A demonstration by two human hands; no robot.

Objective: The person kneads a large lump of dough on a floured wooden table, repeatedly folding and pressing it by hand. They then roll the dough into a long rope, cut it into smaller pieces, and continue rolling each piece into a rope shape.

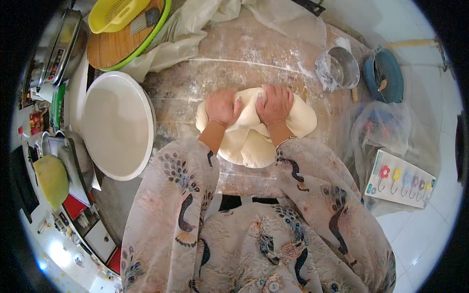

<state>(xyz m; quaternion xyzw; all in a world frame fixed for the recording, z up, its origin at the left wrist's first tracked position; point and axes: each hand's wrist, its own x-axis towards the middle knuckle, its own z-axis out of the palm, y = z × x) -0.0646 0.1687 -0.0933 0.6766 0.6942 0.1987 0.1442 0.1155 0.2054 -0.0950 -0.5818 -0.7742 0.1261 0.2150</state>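
Two hands (223,107) (275,103) on dough (251,147), printed card (400,178)

I see the left arm (213,135) and the right arm (280,132) reach forward. The left hand (223,107) and the right hand (274,104) lie palms down, side by side but not touching. Both thumbs (238,104) are on the inner side.

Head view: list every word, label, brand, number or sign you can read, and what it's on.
None reads clearly.
Appliance label: too small to read.
Green packet: print too blurred.
Hook card: print too small.
Dough, basin: no text visible.
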